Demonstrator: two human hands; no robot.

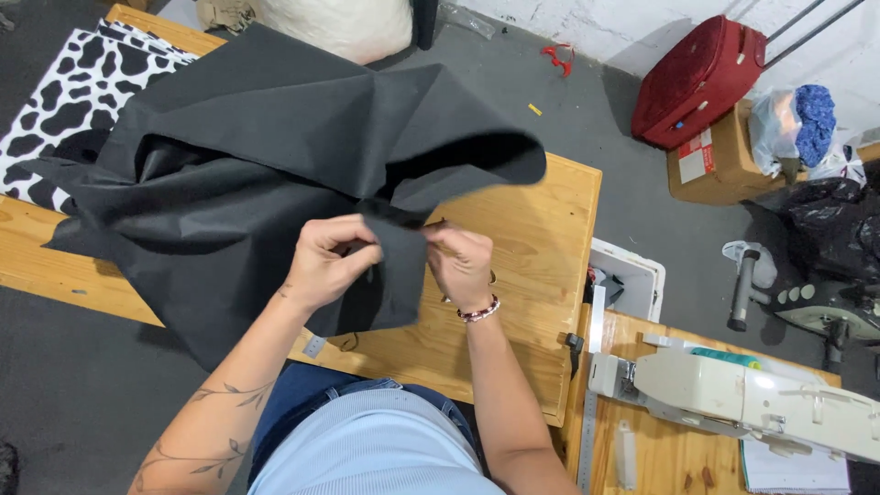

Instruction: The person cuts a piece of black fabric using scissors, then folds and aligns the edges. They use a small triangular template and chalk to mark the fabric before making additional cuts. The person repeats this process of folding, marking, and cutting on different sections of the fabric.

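Both your left hand (325,261) and right hand (458,264) pinch the near edge of the large, limp black fabric sheet (247,174) at frame centre, above the wooden table (522,302); soft and light, it likely handles best held along that edge.

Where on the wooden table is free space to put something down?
Bare wood on the wooden table lies right of the right hand, up to its edge. The left side is crowded with black fabric, which both hands grip.
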